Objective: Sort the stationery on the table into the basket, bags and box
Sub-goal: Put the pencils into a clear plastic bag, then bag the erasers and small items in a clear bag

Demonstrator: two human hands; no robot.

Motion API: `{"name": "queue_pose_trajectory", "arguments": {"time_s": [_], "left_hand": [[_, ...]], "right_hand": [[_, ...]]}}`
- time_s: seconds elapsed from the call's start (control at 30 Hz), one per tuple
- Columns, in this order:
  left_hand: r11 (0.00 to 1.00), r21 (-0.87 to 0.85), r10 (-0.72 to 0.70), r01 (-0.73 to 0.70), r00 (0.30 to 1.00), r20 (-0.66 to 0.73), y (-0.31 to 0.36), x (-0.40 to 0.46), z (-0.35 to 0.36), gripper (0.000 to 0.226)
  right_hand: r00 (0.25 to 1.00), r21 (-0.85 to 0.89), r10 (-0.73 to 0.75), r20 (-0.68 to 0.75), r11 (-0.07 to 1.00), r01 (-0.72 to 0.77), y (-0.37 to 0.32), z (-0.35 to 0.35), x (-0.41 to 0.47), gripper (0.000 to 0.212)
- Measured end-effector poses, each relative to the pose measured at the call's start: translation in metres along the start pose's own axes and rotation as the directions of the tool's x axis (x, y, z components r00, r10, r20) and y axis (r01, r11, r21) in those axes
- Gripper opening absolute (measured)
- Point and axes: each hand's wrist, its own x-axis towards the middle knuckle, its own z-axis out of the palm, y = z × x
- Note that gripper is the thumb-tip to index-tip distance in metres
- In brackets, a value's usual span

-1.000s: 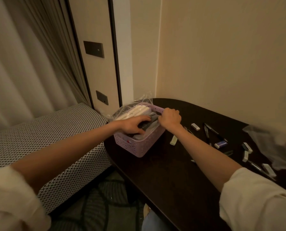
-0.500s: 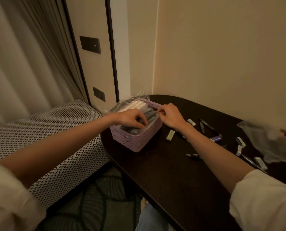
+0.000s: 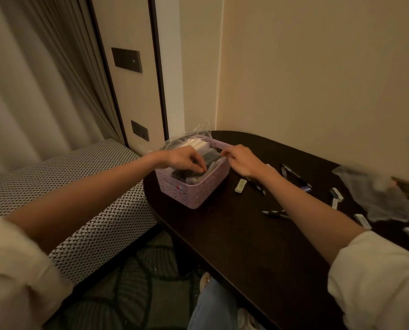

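Reaching into the perforated lilac plastic basket (image 3: 194, 186), the left hand (image 3: 182, 159) pinches a dark bag inside while the right hand (image 3: 244, 160) pinches clear plastic at the basket's right rim. Tugging could tip the basket, spilling sorted stationery; black pens (image 3: 276, 213) lie right of it.

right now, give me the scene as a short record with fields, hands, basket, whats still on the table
left hand: left hand over the basket, fingers curled onto a dark bag inside it
right hand: right hand at the basket's right rim, pinching clear plastic
basket: lilac basket at the table's left end, holding bagged items
table: dark table
still loose: pale eraser, pens, more erasers
spare bag: clear bag at right
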Motion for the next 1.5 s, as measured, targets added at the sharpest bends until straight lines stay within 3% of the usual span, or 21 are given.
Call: {"name": "queue_pose_trajectory", "arguments": {"time_s": [0.13,0.23,0.47,0.7,0.87,1.0,1.23,1.4,1.5], "left_hand": [[0.992,-0.03,0.103,-0.12,0.935,-0.34,0.022,0.013,0.016,0.017],[0.98,-0.064,0.142,-0.189,0.886,-0.442,0.047,0.029,0.034,0.022],[0.952,-0.188,0.15,-0.241,0.905,-0.399,0.104,0.061,0.082,0.023],[0.926,-0.216,0.249,-0.309,0.931,-0.267,0.155,0.094,0.143,0.027],[0.93,-0.157,0.309,-0.333,0.938,-0.159,0.188,0.116,0.183,0.042],[0.929,-0.123,0.338,-0.35,0.935,-0.111,0.206,0.128,0.204,0.044],[0.874,0.116,0.484,-0.472,0.867,-0.12,0.236,0.163,0.202,0.045],[0.821,0.233,0.552,-0.522,0.829,-0.089,0.26,0.21,0.198,0.048],[0.796,0.279,0.572,-0.537,0.818,-0.059,0.27,0.238,0.202,0.048]], "right_hand": [[0.977,0.112,0.135,-0.168,0.987,-0.117,0.018,-0.021,-0.029,0.034],[0.958,0.092,0.232,-0.167,0.971,-0.219,0.041,-0.024,-0.057,0.035],[0.871,0.058,0.481,-0.094,0.877,-0.478,0.101,-0.021,-0.16,0.031],[0.761,-0.015,0.615,-0.204,0.776,-0.631,0.149,-0.031,-0.25,0.031],[0.603,-0.12,0.719,-0.345,0.603,-0.789,0.175,-0.043,-0.303,0.041],[0.517,-0.074,0.789,-0.333,0.524,-0.848,0.193,-0.055,-0.327,0.044],[0.526,-0.171,0.82,-0.226,0.499,-0.85,0.231,-0.08,-0.318,0.063],[0.597,-0.276,0.784,-0.171,0.543,-0.793,0.279,-0.096,-0.292,0.068],[0.581,-0.287,0.802,-0.138,0.529,-0.799,0.315,-0.1,-0.283,0.069]]}}
